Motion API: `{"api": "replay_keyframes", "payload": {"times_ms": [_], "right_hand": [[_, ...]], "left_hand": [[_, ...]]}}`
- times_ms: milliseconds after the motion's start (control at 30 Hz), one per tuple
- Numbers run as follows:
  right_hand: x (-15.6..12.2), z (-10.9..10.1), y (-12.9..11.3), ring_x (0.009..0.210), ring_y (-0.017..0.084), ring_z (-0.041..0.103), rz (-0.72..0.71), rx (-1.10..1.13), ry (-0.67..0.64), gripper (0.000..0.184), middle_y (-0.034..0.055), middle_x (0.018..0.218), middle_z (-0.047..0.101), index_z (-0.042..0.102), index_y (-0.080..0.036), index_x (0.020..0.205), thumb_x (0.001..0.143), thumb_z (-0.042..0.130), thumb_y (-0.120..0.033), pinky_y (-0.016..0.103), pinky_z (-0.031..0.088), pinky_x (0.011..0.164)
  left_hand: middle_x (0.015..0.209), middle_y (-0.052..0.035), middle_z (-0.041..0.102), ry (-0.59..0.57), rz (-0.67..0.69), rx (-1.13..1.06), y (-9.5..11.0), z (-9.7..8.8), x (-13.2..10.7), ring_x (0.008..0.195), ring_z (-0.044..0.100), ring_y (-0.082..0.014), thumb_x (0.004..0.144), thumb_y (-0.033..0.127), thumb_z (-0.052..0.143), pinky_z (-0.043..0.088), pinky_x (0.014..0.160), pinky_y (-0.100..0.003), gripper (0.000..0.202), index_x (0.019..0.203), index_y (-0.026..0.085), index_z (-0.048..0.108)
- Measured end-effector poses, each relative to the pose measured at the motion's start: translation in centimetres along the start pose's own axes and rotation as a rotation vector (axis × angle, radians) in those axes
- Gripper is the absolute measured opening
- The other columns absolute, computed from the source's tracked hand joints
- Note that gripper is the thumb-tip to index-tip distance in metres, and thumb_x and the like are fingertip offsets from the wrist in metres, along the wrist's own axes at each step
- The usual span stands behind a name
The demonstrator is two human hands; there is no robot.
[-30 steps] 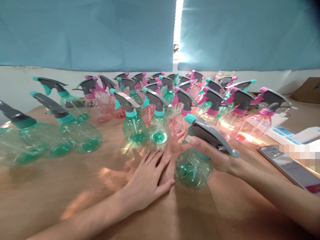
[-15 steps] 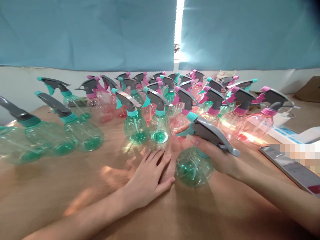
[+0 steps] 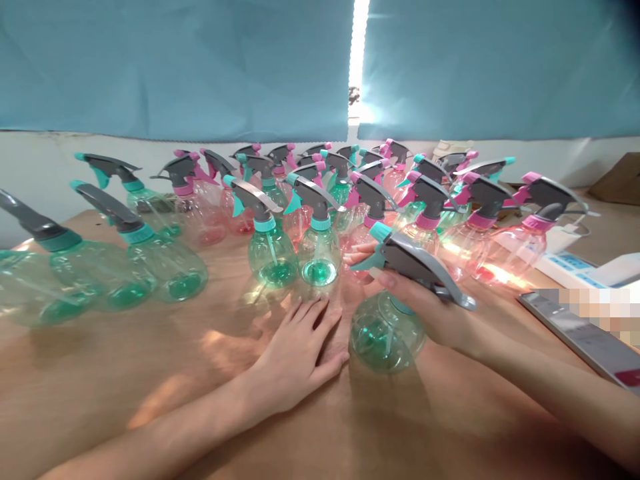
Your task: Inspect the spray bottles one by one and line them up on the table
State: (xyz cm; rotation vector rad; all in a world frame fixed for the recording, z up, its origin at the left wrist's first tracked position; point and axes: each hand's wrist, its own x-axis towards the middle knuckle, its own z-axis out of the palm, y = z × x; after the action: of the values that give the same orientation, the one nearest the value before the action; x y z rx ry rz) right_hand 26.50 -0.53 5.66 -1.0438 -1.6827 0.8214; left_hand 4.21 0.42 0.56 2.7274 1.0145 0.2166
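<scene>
Right hand point(image 3: 440, 313) grips the neck of a green spray bottle point(image 3: 380, 340), near, right of centre, hiding part of its collar. Left hand point(image 3: 295, 360) lies open on the tabletop point(image 3: 225, 440). Leftmost bottle point(image 3: 20, 287) is cut off; far bottles point(image 3: 340, 173) overlap; white device point(image 3: 575, 263) markings illegible.

Single head-worn view: close above table point(image 3: 320, 443), looking forward and down, blue curtains point(image 3: 175, 67) ahead.

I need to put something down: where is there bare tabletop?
Bare tabletop shows between the left hand and the leftmost green bottles, and nearside of the held bottle, below the right hand. It's crowded beyond both hands, where spray bottles stand packed; a phone lies right.
</scene>
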Motion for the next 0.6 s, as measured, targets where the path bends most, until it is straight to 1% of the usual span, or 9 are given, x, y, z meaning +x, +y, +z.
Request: {"api": "replay_keyframes", "payload": {"times_ms": [133, 200, 233, 300, 367, 433, 500, 600], "right_hand": [[-0.12, 0.21, -0.20, 0.085, 0.020, 0.063, 0.010, 0.061, 0.016, 0.024, 0.0021, 0.089, 0.067, 0.063, -0.025, 0.111, 0.091, 0.059, -0.037, 0.034, 0.051, 0.075], [-0.13, 0.30, -0.47, 0.083, 0.019, 0.063, 0.020, 0.098, 0.023, 0.023, 0.0030, 0.096, 0.068, 0.062, -0.024, 0.111, 0.090, 0.059, -0.032, 0.034, 0.051, 0.075], [-0.12, 0.31, -0.57, 0.079, 0.018, 0.062, 0.026, 0.108, 0.020, 0.022, 0.0030, 0.096, 0.068, 0.062, -0.024, 0.110, 0.089, 0.059, -0.030, 0.034, 0.051, 0.075], [-0.07, 0.29, -0.66, 0.069, 0.015, 0.058, 0.029, 0.107, 0.004, 0.020, 0.0012, 0.088, 0.065, 0.062, -0.024, 0.108, 0.090, 0.058, -0.029, 0.034, 0.050, 0.074], [-0.01, 0.21, -0.57, 0.060, 0.014, 0.052, 0.027, 0.093, -0.017, 0.018, -0.0019, 0.074, 0.058, 0.062, -0.025, 0.107, 0.090, 0.056, -0.029, 0.034, 0.050, 0.073], [0.03, 0.13, -0.38, 0.056, 0.013, 0.046, 0.019, 0.089, -0.028, 0.018, -0.0038, 0.067, 0.051, 0.062, -0.026, 0.107, 0.091, 0.055, -0.030, 0.034, 0.049, 0.073], [0.04, 0.07, -0.20, 0.055, 0.013, 0.045, 0.014, 0.088, -0.033, 0.018, -0.0039, 0.068, 0.051, 0.062, -0.027, 0.107, 0.091, 0.055, -0.028, 0.035, 0.048, 0.074], [0.01, 0.05, -0.08, 0.059, 0.014, 0.048, 0.014, 0.069, -0.038, 0.019, -0.0025, 0.072, 0.055, 0.063, -0.028, 0.107, 0.090, 0.054, -0.026, 0.035, 0.049, 0.076]], "left_hand": [[0.149, -0.0124, 0.042, 0.001, -0.005, 0.000, 0.03, -0.01, 0.05, 0.137, 0.035, -0.0351, 0.095, 0.044, 0.053, 0.025, 0.112, -0.056, 0.055, 0.144, 0.021, 0.042], [0.149, -0.0128, 0.041, -0.001, -0.006, 0.007, -0.04, 0.08, 0.05, 0.136, 0.035, -0.0350, 0.095, 0.043, 0.052, 0.025, 0.112, -0.056, 0.055, 0.144, 0.020, 0.041], [0.149, -0.0131, 0.041, -0.001, -0.007, 0.008, -0.10, 0.13, 0.04, 0.136, 0.036, -0.0349, 0.095, 0.043, 0.052, 0.026, 0.112, -0.055, 0.055, 0.144, 0.020, 0.042], [0.149, -0.0133, 0.042, 0.006, -0.008, 0.004, -0.20, 0.23, -0.01, 0.136, 0.036, -0.0347, 0.095, 0.044, 0.052, 0.028, 0.111, -0.054, 0.055, 0.143, 0.020, 0.042], [0.148, -0.0132, 0.042, 0.017, -0.008, -0.007, -0.27, 0.29, -0.05, 0.136, 0.036, -0.0347, 0.095, 0.044, 0.052, 0.030, 0.110, -0.054, 0.054, 0.143, 0.020, 0.042], [0.149, -0.0139, 0.041, 0.015, -0.009, -0.011, -0.26, 0.29, -0.07, 0.136, 0.036, -0.0349, 0.095, 0.044, 0.052, 0.030, 0.110, -0.054, 0.055, 0.143, 0.019, 0.042], [0.149, -0.0141, 0.041, 0.004, -0.013, -0.006, -0.20, 0.25, -0.07, 0.137, 0.035, -0.0348, 0.095, 0.043, 0.052, 0.030, 0.110, -0.053, 0.055, 0.143, 0.019, 0.041], [0.149, -0.0133, 0.040, 0.004, -0.011, -0.003, -0.15, 0.21, -0.05, 0.136, 0.035, -0.0344, 0.095, 0.043, 0.052, 0.029, 0.110, -0.053, 0.055, 0.144, 0.020, 0.041]]}}
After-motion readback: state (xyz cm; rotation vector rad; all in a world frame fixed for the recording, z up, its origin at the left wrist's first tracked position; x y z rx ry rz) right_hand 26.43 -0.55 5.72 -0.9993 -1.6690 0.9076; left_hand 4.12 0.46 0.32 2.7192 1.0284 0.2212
